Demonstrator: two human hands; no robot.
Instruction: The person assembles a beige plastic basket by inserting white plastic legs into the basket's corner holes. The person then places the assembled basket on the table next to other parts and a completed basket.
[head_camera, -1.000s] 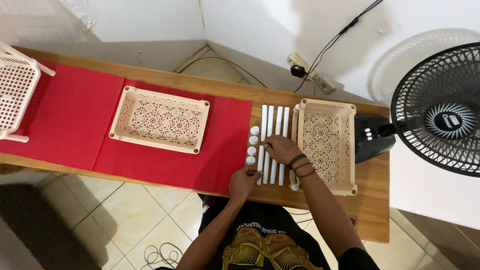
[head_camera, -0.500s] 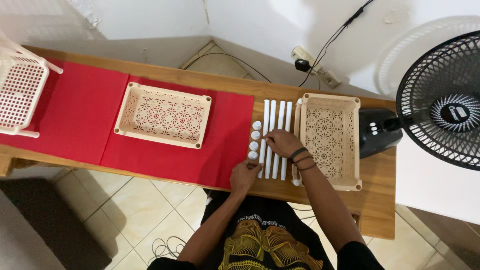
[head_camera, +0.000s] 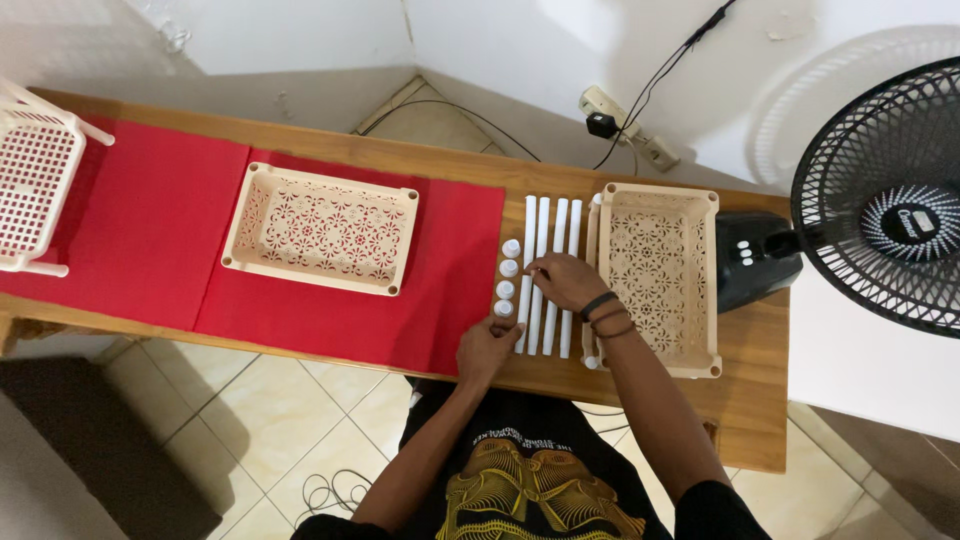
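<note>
No packages, signs or screens show. The only label is a small round badge (head_camera: 908, 222), black with pale markings, at the hub of the black fan (head_camera: 880, 210) standing off the tabletop's (head_camera: 760, 400) right end.

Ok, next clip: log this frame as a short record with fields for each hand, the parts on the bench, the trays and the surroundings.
left hand: left hand rests at the near ends of the white tubes, by the small white caps
right hand: right hand lies on the tubes, fingers curled; grip unclear
trays: one beige tray right of the tubes, one beige tray on the red cloth
surroundings: wooden bench, black fan, white basket at far left
</note>
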